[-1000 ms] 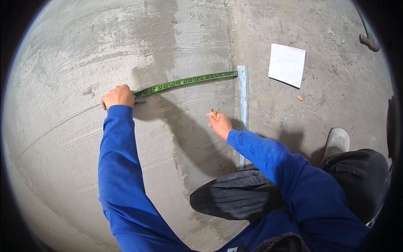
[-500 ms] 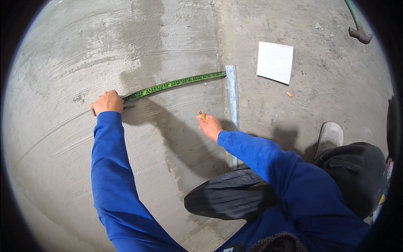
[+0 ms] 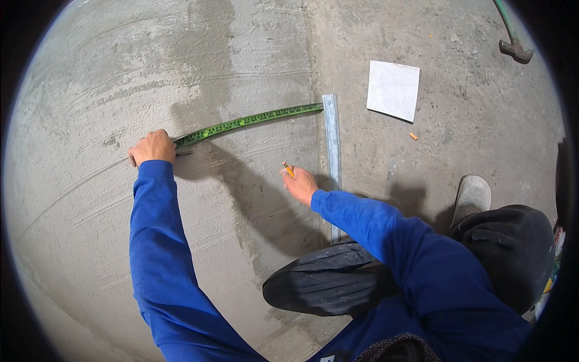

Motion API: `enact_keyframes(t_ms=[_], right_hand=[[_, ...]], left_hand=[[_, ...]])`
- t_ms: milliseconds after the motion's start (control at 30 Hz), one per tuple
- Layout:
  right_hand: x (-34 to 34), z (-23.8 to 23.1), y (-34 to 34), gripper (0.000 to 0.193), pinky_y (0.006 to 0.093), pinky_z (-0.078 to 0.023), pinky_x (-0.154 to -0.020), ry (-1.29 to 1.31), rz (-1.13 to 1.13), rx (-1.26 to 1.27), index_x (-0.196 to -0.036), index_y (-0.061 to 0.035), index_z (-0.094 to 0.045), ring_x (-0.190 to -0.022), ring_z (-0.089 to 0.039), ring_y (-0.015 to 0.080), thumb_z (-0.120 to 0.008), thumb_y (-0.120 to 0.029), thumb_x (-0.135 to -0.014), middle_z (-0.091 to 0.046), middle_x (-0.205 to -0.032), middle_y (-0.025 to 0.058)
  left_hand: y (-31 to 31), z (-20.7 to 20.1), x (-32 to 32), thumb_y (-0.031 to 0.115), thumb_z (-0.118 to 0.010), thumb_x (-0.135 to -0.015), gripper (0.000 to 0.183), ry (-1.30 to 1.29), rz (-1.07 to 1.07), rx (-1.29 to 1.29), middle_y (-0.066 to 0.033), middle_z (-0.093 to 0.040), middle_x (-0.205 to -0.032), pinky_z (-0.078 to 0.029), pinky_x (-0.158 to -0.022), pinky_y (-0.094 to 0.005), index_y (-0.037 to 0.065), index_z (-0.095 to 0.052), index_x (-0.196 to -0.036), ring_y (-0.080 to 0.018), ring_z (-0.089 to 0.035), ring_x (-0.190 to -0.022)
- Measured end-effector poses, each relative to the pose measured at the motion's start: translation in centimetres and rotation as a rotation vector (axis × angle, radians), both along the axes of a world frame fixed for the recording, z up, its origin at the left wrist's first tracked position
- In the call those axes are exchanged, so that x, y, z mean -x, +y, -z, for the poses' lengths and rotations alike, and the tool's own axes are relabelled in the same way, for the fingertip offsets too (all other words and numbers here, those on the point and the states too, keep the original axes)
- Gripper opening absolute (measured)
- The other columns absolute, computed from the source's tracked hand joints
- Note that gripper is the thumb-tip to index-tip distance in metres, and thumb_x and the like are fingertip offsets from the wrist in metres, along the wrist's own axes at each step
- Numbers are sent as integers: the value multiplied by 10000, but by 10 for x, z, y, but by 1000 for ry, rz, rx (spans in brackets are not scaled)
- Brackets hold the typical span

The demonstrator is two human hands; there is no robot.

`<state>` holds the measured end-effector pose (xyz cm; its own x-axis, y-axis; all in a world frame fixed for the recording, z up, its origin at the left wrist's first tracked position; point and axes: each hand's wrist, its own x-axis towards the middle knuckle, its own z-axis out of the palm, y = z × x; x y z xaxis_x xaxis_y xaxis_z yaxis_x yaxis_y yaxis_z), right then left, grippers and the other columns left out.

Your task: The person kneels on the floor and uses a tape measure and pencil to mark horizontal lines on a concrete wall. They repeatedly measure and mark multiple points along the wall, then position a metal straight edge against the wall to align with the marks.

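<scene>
Hands apart, both occupied. Left hand (image 3: 152, 148): fingers closed over the near end of a green tape measure (image 3: 247, 120), knuckles up; the tape's case, if under the palm, is hidden. Right hand (image 3: 299, 184): curled round a yellow pencil (image 3: 289, 171), blunt end upward; the writing tip is covered, so contact with the plaster cannot be told.

The tape leaves the left hand on its right side and runs, slightly bowed in this lens, above the right hand, its far end meeting the top of a metal strip (image 3: 331, 139). Just right of the left hand, below the tape: a short dark mark or thin object, too small to identify. A thin line (image 3: 66, 199) curves away down-left from the left hand across the rough plaster.

The strip stands just beyond the right hand, near the seam between plaster and bare concrete. Further right of that hand: a white square tile (image 3: 393, 92), a small orange stub (image 3: 414, 136) below it, and, well apart, a hammer (image 3: 514, 49) with a green handle.

Progress, judged: tape drawn out and spanning from left hand to strip; strip in position. No pencil mark made out along the tape. Pencil in hand but set apart from the tape. Amount left: cannot be judged from this view.
</scene>
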<state>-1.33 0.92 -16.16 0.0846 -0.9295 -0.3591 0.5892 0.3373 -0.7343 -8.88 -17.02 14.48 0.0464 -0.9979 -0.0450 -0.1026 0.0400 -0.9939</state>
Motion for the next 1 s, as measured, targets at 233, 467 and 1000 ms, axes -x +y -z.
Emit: enact_keyframes(t_ms=[233,467,1000], right_hand=[[3,-4,2,324,493,-470,-767,-2,-11,-16,-974,-29,-630,-837,-621,426,-505,-324,-922,-652,-822,224],[3,-3,3,319,489,-473,-772,-18,-20,-13,-967,-35,-629,-847,-620,422,-508,-326,-922,-655,-839,218],[-6,2,3,342,450,-485,-768,19,-16,-1,-1058,-33,-646,-831,-627,362,-504,-303,-904,-662,-842,186]], left_hand=[[0,0,0,373,-681,-873,281,-10,5,-4,-93,-728,-1002,-524,-725,-594,127,-726,-1001,-321,-704,-917],[2,1,4,365,-680,-877,277,-8,-9,1,-95,-727,-1016,-530,-744,-593,127,-728,-1011,-324,-704,-926],[-1,2,2,357,-681,-876,274,-3,-11,3,-100,-724,-1030,-524,-744,-601,125,-728,-1014,-330,-700,-926]])
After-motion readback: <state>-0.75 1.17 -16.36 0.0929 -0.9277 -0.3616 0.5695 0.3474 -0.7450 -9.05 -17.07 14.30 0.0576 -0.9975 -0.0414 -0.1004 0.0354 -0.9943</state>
